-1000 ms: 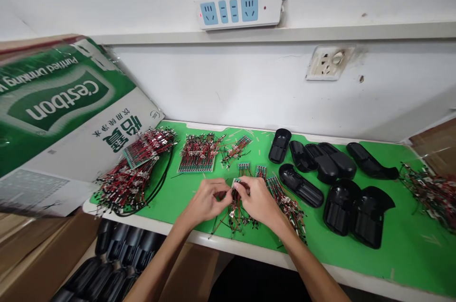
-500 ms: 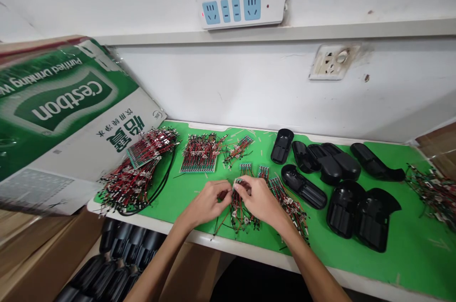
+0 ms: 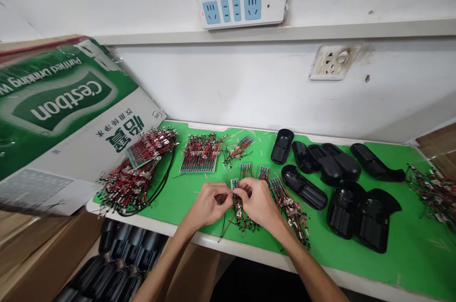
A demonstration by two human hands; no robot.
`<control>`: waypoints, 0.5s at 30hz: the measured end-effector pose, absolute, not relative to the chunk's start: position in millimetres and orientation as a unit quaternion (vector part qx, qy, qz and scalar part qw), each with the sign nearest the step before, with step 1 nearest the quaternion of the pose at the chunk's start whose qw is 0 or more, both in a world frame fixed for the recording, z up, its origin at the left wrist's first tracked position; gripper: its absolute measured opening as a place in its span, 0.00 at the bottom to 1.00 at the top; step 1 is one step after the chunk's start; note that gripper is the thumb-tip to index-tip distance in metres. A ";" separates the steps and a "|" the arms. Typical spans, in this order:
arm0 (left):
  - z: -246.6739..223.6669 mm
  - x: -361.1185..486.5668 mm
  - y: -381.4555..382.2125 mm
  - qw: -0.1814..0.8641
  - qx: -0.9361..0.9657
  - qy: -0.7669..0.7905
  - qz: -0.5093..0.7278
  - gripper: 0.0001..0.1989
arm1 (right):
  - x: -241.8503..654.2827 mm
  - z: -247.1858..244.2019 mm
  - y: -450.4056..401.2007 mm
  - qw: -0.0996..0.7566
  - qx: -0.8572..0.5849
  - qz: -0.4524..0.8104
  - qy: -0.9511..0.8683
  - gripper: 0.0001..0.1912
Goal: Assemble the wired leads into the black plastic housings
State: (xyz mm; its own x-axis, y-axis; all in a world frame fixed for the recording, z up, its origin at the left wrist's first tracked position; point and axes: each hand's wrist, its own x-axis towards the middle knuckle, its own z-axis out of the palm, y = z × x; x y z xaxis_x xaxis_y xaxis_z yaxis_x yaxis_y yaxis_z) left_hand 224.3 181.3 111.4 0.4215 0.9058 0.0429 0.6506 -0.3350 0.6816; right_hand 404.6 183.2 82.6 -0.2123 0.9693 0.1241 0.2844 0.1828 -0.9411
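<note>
Small board strip (image 3: 234, 183) pinched between two bare hands

The strip is over the table (image 3: 409, 238), around the middle of its length and closer to the near edge than the far one, with loose wires (image 3: 237, 207) trailing toward that near edge. The right hand (image 3: 258, 200) looks clamped on it between thumb and fingers; the left hand (image 3: 213, 203) has thumb and forefinger together at its left side, though whether they pinch board or wire is too small to tell.

To handle it well, I would let the right hand bear the board by its edges and leave fine work to the left fingertips, keeping any pull in line with a wire so that no joint takes a sideways tug. Parting the strands should help against snagging.

The strip looks flat, narrow and stiff; its red and black strands are thin and springy-looking. A dense, bristling wired panel (image 3: 197, 167) lies toward the far edge, a shaggy heap (image 3: 126, 193) by the left edge. Toward the right edge lie smooth black shells (image 3: 342, 216), rounded at the ends, some showing hollow insides.
</note>
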 end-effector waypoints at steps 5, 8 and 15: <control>110.2 232.1 177.0 0.276 0.772 0.528 0.222 0.18 | 403.5 83.1 183.2 0.396 -0.489 0.389 -0.672 0.08; 108.9 235.3 175.1 0.261 0.767 0.541 0.228 0.19 | 402.0 82.2 183.2 0.387 -0.495 0.370 -0.684 0.10; 104.1 235.9 171.8 0.249 0.748 0.561 0.253 0.18 | 396.6 80.4 180.1 0.379 -0.501 0.324 -0.707 0.12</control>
